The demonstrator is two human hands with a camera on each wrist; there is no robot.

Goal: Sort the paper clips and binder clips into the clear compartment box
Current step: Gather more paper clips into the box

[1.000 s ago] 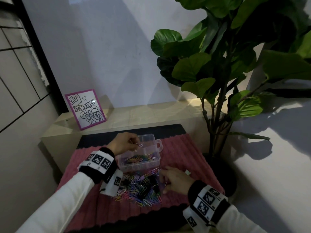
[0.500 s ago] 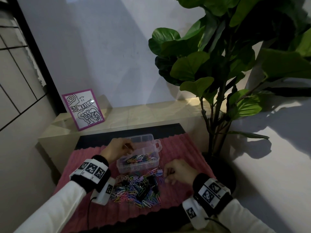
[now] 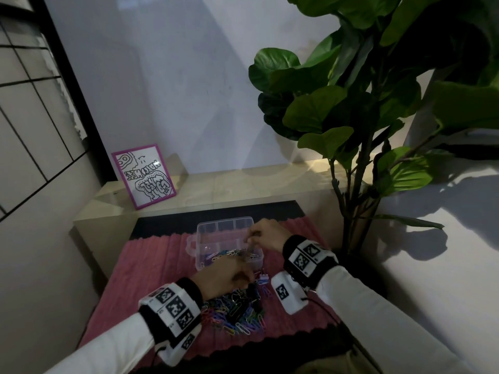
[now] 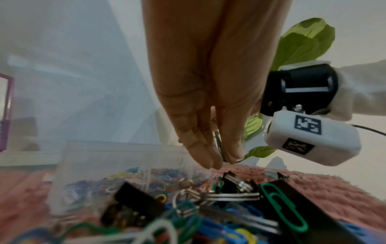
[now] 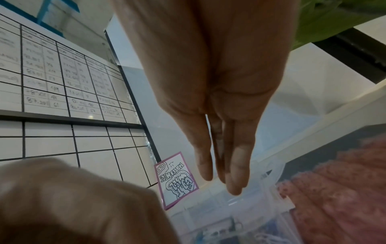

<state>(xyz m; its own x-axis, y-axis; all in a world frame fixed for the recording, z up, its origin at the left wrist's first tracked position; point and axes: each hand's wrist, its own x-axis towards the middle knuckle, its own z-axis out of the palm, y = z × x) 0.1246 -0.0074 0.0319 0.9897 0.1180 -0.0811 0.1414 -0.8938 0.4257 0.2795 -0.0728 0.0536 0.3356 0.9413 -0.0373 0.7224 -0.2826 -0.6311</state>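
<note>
The clear compartment box stands on a pink mat, with coloured paper clips in its near compartments. In front of it lies a mixed pile of paper clips and black binder clips. My left hand hovers over the pile's far edge. In the left wrist view my left hand pinches a thin dark paper clip above the pile. My right hand is over the box's right side. In the right wrist view my right hand has its fingertips drawn together above the box, with no clip showing.
The pink ribbed mat lies on a dark surface. Behind it runs a pale ledge with a framed drawing. A large leafy plant stands at the right. A gridded board hangs on the left wall.
My left hand came back from the box to the pile and took hold of a clip. My right hand left the pile and rose over the box's right side.
</note>
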